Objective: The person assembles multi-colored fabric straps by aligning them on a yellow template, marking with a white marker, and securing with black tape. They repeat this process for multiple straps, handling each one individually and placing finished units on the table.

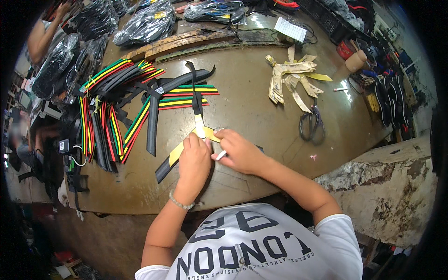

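My left hand (pixel 194 157), fingers together, presses a yellow Y-shaped template (pixel 176 153) down on a dark strap piece (pixel 164 171), whose end sticks out at the lower left. Pinched in my right hand (pixel 240 151) is a short white marking stick (pixel 221 155). Its fingertips also touch the template's right arm. A third arm of the template points away from me, over a narrow black strap (pixel 195 91). Left of this lie grey-black strap pieces (pixel 152 126) and bundles of green, yellow, black and red striped straps (pixel 112 77). My fingers hide the template's centre.
At right lie black-handled scissors (pixel 311 127), a pile of pale templates (pixel 291 74) and a pen (pixel 341 89). Wooden planks (pixel 186 43) and plastic-wrapped packs (pixel 147 23) line the back, near a paper sheet (pixel 290 30). Another person's arm (pixel 41 39) shows far left.
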Demonstrator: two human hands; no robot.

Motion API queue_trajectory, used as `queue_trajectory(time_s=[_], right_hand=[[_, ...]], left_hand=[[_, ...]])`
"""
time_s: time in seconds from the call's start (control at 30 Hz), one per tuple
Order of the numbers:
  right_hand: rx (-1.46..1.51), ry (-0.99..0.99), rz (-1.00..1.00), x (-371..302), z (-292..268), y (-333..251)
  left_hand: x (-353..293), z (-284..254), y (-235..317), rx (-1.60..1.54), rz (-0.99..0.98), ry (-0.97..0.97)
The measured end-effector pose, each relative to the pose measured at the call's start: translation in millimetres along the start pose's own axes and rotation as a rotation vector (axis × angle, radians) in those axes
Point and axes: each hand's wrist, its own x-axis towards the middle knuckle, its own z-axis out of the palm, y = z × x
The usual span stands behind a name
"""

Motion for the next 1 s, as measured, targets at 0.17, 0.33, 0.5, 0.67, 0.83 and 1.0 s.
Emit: queue_trajectory(time_s=[0.17,0.33,0.5,0.67,0.83,1.0], right_hand=[[0.951,0.193,0.546,-26.4,-57.0,11.7],[0.458,0.309,0.924,-41.3,-49.9,-20.4],[0.609,0.377,0.886,-27.4,-40.4,-30.9],[0.335,0.271,0.889,-15.7,-33.9,-31.7],[0.150,0.246,0.753,-7.5,-23.2,-25.5],[0.061,0.174,0.623,-13.1,-29.3,-28.9]], left_hand=[[14.2,4.5,15.5,0.176,-0.014,0.108],[14.5,10.5,24.9,0.231,-0.036,0.070],[20.0,13.4,30.1,0.222,-0.082,0.004],[20.3,10.5,30.6,0.186,-0.097,0.003],[20.5,11.0,33.0,0.215,-0.110,-0.002],[22.3,11.4,35.1,0.223,-0.130,-0.032]])
